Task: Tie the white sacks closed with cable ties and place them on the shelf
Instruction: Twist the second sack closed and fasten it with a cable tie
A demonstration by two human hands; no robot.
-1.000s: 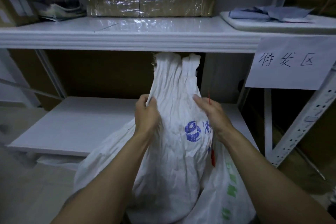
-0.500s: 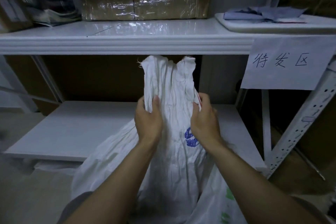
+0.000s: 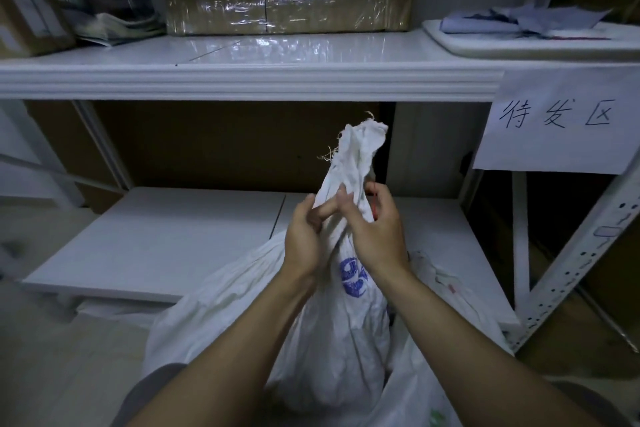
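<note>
Head view: white sack (image 3: 329, 340) stands at lower centre of frame, in front of the lower shelf (image 3: 156, 236).
Neck axis: gathered neck (image 3: 356, 156) runs near upright, leaning slightly right, rising from between both hands.
Left hand: left hand (image 3: 304, 239) curls round the neck from its left side.
Right hand: right hand (image 3: 375, 236) touches the neck's right side and pinches a red cable tie (image 3: 375, 204).
Judgement: I expect the tie must loop across that axis; the right hand is nearer.

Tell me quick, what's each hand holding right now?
Left hand: grips the gathered neck of the sack.
Right hand: holds the red cable tie against that neck.
</note>
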